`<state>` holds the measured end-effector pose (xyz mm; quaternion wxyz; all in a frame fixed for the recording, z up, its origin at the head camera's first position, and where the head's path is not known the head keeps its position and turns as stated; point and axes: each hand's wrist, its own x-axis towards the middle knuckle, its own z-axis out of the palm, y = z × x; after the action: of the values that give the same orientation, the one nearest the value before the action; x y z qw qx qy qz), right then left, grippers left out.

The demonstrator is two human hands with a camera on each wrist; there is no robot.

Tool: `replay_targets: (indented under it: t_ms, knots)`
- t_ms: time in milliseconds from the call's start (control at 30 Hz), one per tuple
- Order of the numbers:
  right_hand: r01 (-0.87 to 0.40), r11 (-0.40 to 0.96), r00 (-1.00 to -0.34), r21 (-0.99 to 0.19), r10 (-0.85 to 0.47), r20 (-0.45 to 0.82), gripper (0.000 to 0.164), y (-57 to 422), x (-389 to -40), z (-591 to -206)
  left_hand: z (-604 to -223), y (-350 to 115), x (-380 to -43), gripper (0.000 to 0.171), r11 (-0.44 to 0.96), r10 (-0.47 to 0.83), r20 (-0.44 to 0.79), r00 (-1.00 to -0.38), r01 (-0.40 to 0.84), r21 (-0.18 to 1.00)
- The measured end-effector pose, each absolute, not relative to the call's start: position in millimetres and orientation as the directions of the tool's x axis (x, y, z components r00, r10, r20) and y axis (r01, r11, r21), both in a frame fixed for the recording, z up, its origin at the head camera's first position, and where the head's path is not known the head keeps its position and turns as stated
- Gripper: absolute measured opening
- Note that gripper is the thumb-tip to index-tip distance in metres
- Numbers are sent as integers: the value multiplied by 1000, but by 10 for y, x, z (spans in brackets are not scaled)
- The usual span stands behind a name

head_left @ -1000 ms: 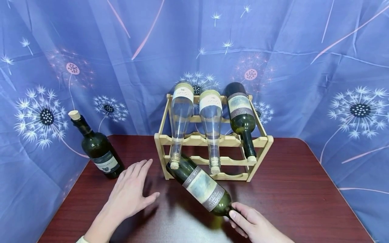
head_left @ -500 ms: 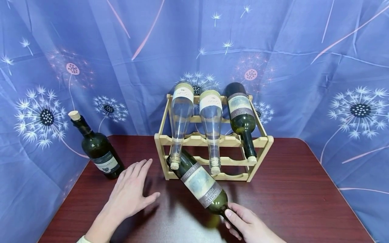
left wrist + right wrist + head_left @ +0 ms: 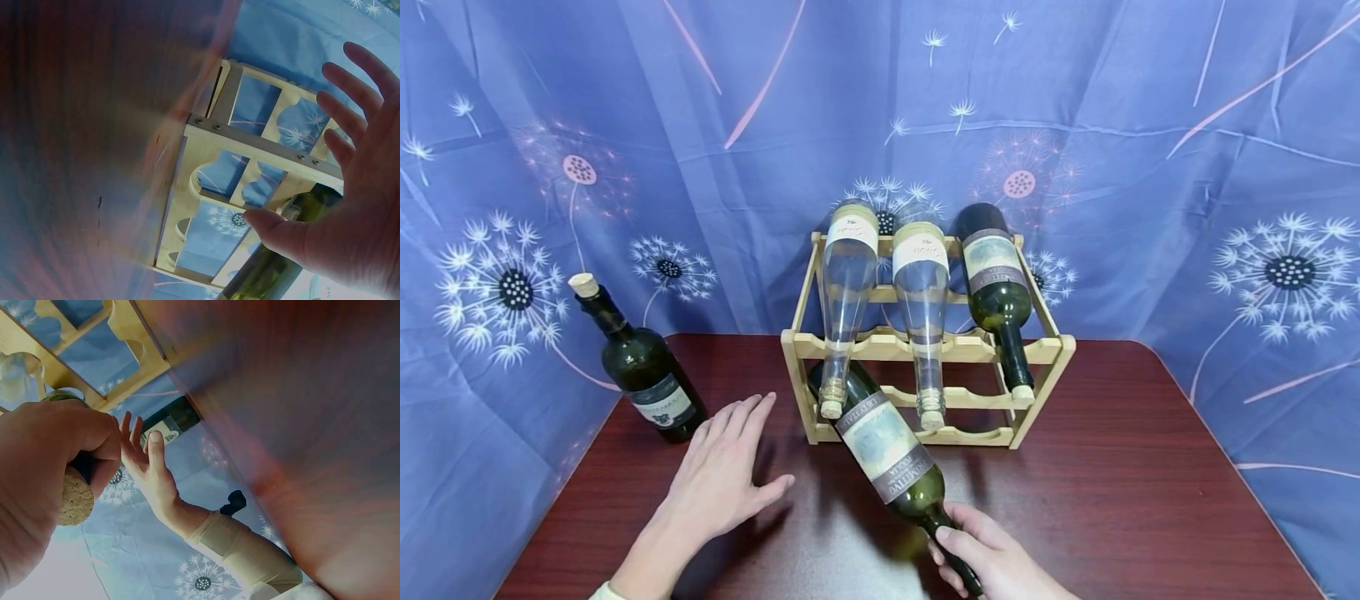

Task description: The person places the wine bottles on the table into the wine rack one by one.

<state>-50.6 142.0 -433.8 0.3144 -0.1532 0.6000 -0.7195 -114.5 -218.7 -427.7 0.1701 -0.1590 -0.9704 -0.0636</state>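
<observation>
My right hand (image 3: 996,554) grips a dark green wine bottle (image 3: 883,442) by its neck. The bottle slants, its base at the lower left front of the wooden wine rack (image 3: 1048,350), partly behind a clear bottle's neck. In the right wrist view, a cork (image 3: 76,503) sticks out of my curled fingers. My left hand (image 3: 718,475) holds nothing; its fingers are spread, palm down over the table left of the rack. Two clear corked bottles (image 3: 850,275) and another green wine bottle (image 3: 996,267) lie on the rack's top row, necks toward me.
A dark green corked bottle (image 3: 651,375) stands upright at the table's left, just beyond my left fingers. The reddish-brown table (image 3: 1150,467) reaches back to a blue curtain (image 3: 737,208) with dandelion prints.
My right hand has moved left with the gripped bottle, which now points more straight at the rack, its base slightly farther in. The left hand has stayed put.
</observation>
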Motion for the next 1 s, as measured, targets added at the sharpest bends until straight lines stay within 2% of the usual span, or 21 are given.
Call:
replay_targets:
  t_ms: [133,367,667,833,1000]
  knots:
    - [247,-104,-747,-964,-654,-121,29,1353,-507,-4325,-4271,-2187,-1140,110,941,286,351,-891,330,71]
    - [302,-153,-713,-941,-691,-117,35,1213,-504,-4332,-4263,-2191,-1137,109,942,286,346,-894,329,72]
    - [232,-174,-667,-957,-745,-26,33,1090,-548,-4319,-4256,-2189,-1126,108,940,289,349,-891,334,74]
    - [251,-149,-664,-956,-745,-58,31,1005,-574,-4299,-4258,-2199,-1129,109,941,288,343,-894,331,73]
    - [232,-137,-689,-963,-722,-64,30,915,-604,-4299,-4278,-2212,-1150,110,942,286,353,-891,329,68]
